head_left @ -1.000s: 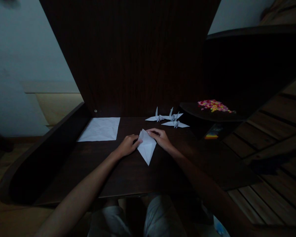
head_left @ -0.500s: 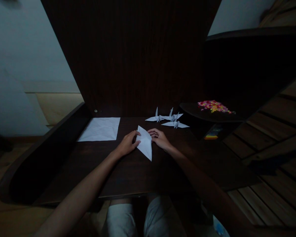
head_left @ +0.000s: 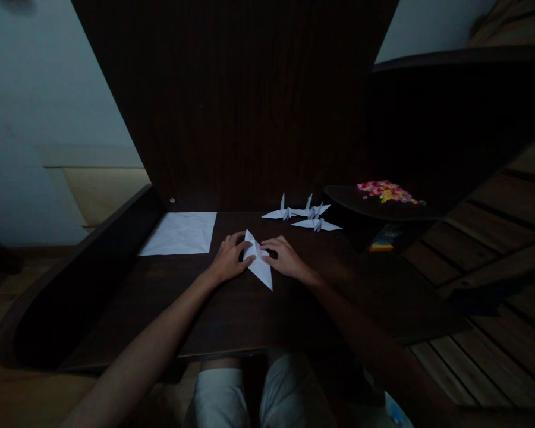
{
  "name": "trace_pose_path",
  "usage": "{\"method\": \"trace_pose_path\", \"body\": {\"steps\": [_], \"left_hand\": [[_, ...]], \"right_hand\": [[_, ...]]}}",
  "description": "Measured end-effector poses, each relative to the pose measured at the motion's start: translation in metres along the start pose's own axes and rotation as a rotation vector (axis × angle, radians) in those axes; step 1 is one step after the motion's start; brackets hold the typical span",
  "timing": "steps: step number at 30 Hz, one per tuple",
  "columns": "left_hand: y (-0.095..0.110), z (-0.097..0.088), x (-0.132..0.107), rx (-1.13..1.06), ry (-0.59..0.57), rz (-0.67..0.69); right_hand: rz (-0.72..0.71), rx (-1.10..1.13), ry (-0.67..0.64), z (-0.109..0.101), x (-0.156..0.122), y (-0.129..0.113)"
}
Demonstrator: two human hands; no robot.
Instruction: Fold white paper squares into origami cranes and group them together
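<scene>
item: folded white paper [head_left: 259,266], a narrow kite-like piece, sharp tip toward the near edge of the tabletop [head_left: 232,321], lying flat at mid-tabletop, somewhat nearer the far edge. left hand [head_left: 227,260]: palm down, fingers loosely spread, fingertips resting on the paper's left side, gripping nothing. right hand [head_left: 285,260]: palm down, fingers laid over the paper's right side, pressing rather than pinching. the two hands sit close together, only the paper's ridge between them. change over the last second: the piece was wider, its upper part held between the fingers; half a second ago one side was swinging over; now it lies narrower and flat, with both hands moved in on top of it. by judgement, a fold has closed and is being held down along its crease. also present: flat white sheet [head_left: 181,233] at the far left corner, well apart from the left hand; three paper cranes [head_left: 306,215] grouped by the far edge, right of centre, beyond the right hand; small coloured bits [head_left: 386,191] heaped on a dark raised ledge [head_left: 361,208] at the far right; wooden panel [head_left: 249,107] upright behind the far edge. light is dim; finer creases cannot be made out.
</scene>
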State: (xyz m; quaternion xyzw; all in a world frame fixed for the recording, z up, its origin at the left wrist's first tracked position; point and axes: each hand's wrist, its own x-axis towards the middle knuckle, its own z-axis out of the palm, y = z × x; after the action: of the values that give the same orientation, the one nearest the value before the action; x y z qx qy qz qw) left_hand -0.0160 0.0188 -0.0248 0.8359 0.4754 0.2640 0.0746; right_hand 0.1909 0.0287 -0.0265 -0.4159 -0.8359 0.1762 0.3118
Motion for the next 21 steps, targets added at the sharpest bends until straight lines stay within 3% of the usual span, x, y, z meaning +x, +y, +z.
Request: {"method": "trace_pose_path", "body": {"steps": [10,17,21], "left_hand": [[-0.0013,-0.0006,-0.0012,0.03,-0.191,-0.013],[0.0,-0.0031,0.0005,0.056,-0.074,0.052],[0.0015,-0.0029,0.0015,0.085,-0.109,0.048]], "right_hand": [[-0.015,-0.007,-0.013,0.0071,-0.0002,-0.0011],[0.07,0.022,0.024,0.0052,0.0004,-0.0062],[0.077,0.01,0.014,0.0061,0.0008,-0.0054]]}}
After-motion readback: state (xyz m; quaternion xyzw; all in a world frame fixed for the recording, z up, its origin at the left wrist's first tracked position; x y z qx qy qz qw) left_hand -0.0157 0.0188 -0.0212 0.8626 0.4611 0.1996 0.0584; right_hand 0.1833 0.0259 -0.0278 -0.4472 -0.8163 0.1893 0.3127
